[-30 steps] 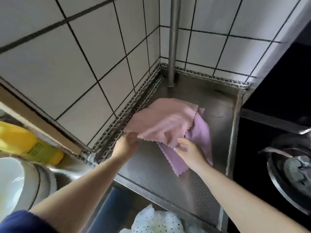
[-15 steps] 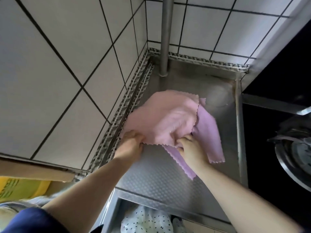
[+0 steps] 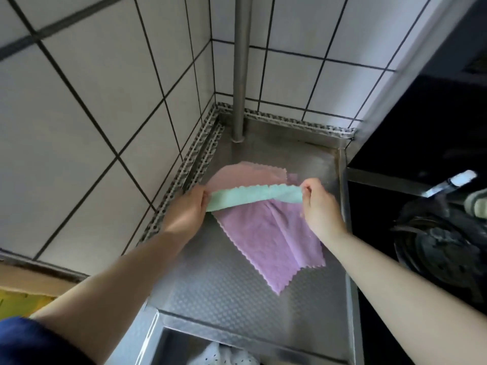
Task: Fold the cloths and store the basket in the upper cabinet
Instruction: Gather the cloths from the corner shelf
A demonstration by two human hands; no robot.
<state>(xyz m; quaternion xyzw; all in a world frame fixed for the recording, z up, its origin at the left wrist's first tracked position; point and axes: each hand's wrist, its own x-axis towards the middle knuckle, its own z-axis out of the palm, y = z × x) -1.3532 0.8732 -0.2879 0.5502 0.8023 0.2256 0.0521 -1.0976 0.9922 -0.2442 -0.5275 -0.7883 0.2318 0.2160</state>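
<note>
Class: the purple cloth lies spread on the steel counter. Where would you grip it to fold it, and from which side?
Pinch the purple cloth at its near pointed corner, coming from the counter's front edge: that corner lies flat and uncovered, while its far part sits under the green cloth.

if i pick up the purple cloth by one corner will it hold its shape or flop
Probably flop: the purple cloth lies creased and limp on the steel counter. It looks thin, so likely light. The similar green cloth sags between the left hand and right hand.
</note>
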